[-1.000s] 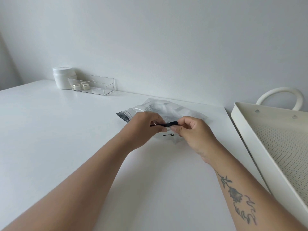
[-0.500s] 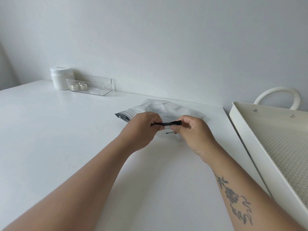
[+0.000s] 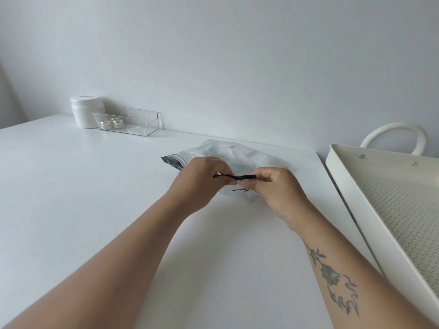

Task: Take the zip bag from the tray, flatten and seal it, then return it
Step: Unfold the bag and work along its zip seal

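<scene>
**A:** Where's the bag, and what are the hands doing with it?

**B:** The zip bag (image 3: 234,154) is out on the white tabletop (image 3: 71,198), left of the tray (image 3: 344,186) and well clear of it. It still looks puffed and crumpled toward the far side. Both hands are at its near edge, on the dark zip strip (image 3: 237,177). The left hand (image 3: 199,184) has its fingers pressed together, pinching the strip's left part; the right hand (image 3: 275,188) pinches the right part the same way, thumb under, fingers curled on top.

**A:** So this is the sealing step?

**B:** I'd judge so — the short length of strip showing between the two pinches is lifted a little off the tabletop. Whether its two tracks have already mated there, I can't tell.

**A:** How would you do it well?

**B:** Keep one pinch as an anchor and slide the other along the strip under steady pressure, so the tracks close in order rather than in patches. I'd also leave the last bit open, press the bulging far part down flat to push the air out, then close that bit — sealing over trapped air would leave it plump.

**A:** Anything in the way?

**B:** No. The white jar (image 3: 86,111) and the clear box (image 3: 130,123) sit far off to the left by the wall. The tray's perforated floor looks bare where it shows, so the return should be simple.
</scene>
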`<state>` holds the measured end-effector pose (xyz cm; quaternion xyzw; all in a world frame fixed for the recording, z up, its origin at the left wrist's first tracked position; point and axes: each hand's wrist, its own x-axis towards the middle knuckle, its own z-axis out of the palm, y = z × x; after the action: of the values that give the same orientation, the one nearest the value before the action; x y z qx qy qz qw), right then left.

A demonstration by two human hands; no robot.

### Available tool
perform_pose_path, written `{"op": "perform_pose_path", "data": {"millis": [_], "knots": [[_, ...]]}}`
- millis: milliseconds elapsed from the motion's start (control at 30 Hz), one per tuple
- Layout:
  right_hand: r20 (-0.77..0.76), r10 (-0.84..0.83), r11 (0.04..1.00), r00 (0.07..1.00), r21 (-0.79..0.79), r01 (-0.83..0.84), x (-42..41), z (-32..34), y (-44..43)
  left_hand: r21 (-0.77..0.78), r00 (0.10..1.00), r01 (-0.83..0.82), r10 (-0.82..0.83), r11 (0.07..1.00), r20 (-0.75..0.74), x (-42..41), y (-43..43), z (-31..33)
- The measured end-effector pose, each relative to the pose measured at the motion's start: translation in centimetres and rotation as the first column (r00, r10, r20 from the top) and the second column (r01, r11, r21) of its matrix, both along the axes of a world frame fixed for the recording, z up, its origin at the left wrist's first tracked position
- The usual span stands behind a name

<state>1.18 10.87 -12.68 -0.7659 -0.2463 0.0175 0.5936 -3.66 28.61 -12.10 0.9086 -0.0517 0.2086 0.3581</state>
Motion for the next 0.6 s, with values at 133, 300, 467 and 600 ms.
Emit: {"op": "perform_pose_path", "data": {"millis": [133, 300, 467, 600], "knots": [[-0.022, -0.039, 0.999, 0.999, 0.002, 0.039, 0.4, 0.0, -0.5, -0.032, 0.999, -0.007, 0.005, 0.999, -0.044, 0.0, 1.2, 0.0], [-0.02, -0.053, 0.998, 0.998, -0.027, 0.052, 0.3, 0.0, -0.8, 0.056, 0.998, 0.009, -0.005, 0.998, -0.069, 0.1, 0.7, -0.2], [0.071, -0.043, 0.993, 0.997, -0.105, 0.05, 0.5, 0.1, -0.2, 0.123, 0.999, -0.015, 0.018, 0.992, -0.03, 0.2, 0.1, -0.2], [0.171, -0.116, 0.972, 0.978, -0.183, 0.147, 0.7, 0.0, 0.0, 0.076, 1.0, -0.002, 0.003, 0.997, -0.012, 0.1, 0.2, -0.2]]}}
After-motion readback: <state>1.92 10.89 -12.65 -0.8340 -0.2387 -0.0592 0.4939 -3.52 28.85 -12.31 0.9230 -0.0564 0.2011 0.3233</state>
